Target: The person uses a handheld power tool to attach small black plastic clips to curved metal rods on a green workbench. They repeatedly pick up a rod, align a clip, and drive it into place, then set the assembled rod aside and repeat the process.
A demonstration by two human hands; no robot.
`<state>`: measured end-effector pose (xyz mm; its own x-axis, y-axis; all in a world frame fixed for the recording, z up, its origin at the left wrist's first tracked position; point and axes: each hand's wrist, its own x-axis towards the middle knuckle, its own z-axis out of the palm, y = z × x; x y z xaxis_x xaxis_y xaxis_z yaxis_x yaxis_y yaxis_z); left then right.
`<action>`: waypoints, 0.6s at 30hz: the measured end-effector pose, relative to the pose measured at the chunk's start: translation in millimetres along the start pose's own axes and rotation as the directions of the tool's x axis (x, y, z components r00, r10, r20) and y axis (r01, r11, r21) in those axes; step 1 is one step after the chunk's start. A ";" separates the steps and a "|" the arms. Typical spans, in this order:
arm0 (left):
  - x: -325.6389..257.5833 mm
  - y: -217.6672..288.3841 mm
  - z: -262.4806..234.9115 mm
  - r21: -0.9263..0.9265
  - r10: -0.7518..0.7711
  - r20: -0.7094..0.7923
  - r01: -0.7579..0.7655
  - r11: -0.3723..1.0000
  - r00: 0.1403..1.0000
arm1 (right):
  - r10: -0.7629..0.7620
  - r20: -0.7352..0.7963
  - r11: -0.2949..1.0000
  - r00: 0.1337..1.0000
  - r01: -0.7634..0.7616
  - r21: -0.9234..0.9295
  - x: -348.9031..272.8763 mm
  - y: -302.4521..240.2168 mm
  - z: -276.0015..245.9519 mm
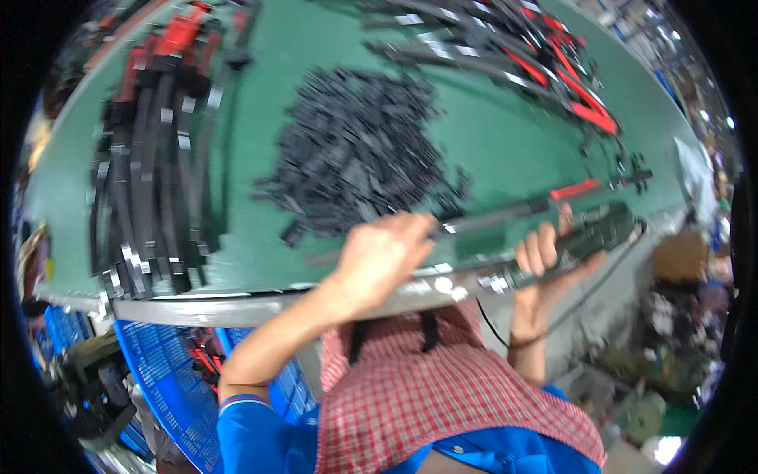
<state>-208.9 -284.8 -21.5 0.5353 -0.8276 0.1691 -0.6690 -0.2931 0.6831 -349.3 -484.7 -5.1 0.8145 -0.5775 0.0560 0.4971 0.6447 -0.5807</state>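
Note:
My left hand [387,253] is closed round a long dark bar [497,215] with a red section, which lies slantwise over the near edge of the table. The bar's right end shows small dark fittings, blurred. In my right hand [545,253] is a dark green corded power tool, apparently an electric screwdriver [588,237], its silvery tip toward the left. One finger of that hand points up close to the bar; whether it touches cannot be told. Beyond my left hand spreads a heap of small black pieces [355,150].
Several long dark bars with red parts [150,158] lie side by side at the left of the green table [260,47]. More such bars [505,47] are piled at the far right. A blue plastic crate [170,387] stands below the table edge. A thin cable [580,304] hangs at the right.

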 end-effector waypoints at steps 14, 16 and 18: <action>-96.9 -168.8 -299.2 0.037 -0.472 -0.726 0.714 0.699 0.500 | -0.027 -0.462 0.997 0.887 0.059 0.055 6.6 -19.1 -60.0; -107.9 -208.7 -319.4 0.133 -0.563 -0.682 0.835 0.533 0.467 | -0.045 -0.487 0.992 0.872 0.098 0.085 8.1 -23.9 -48.9; -152.8 -224.1 -339.0 0.141 -0.591 -0.657 0.846 0.513 0.468 | 0.005 -0.434 0.993 0.901 0.046 0.107 14.0 -16.6 -50.2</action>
<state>34.0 69.6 40.4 0.9847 0.1004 0.1421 0.0369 -0.9186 0.3935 -361.1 -528.6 -35.4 0.6061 -0.7346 -0.3050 0.5636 0.6673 -0.4869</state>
